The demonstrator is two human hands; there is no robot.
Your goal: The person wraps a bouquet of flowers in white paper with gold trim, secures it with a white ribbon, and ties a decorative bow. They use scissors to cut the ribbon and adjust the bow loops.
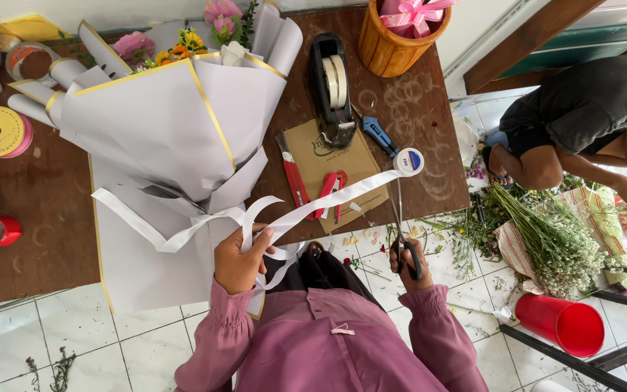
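Observation:
A flower bouquet (175, 123) wrapped in white paper with gold edging lies on the brown table (45, 218), stems toward me. White ribbon (328, 199) is tied round its neck and runs right to a small ribbon roll (408, 161). My left hand (237, 261) grips the ribbon near the knot at the bouquet's base. My right hand (409, 263) holds scissors (403, 232) by the handles, blades pointing up toward the ribbon close to the roll.
A black tape dispenser (334, 91), red box cutter (293, 178), brown paper bag (342, 163) and wooden pot (393, 36) stand on the table. A red cup (562, 323) is on the tiled floor. Another person (589, 120) crouches at right over loose flowers (546, 239).

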